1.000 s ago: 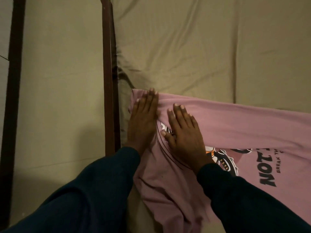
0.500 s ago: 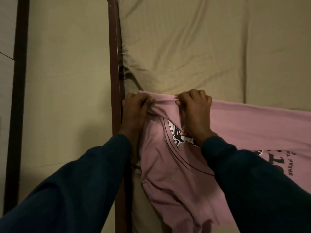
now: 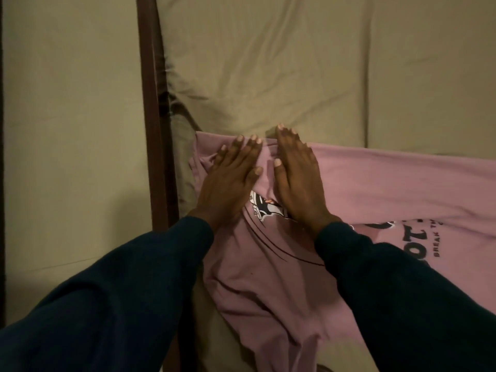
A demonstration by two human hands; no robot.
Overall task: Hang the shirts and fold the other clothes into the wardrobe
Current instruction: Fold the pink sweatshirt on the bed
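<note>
The left hand [image 3: 228, 181] and right hand [image 3: 298, 175] are lying flat, fingers straight, pressing the pink shirt [image 3: 375, 189] on the tan bed sheet [image 3: 268, 76], gripping nothing.

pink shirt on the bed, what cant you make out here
- Pink shirt, head view: the print is partly hidden under the left hand, the right hand and the right sleeve.
- Its lettering and right side are cut off by the frame edge.
- Wardrobe and hangers: out of frame.
</note>
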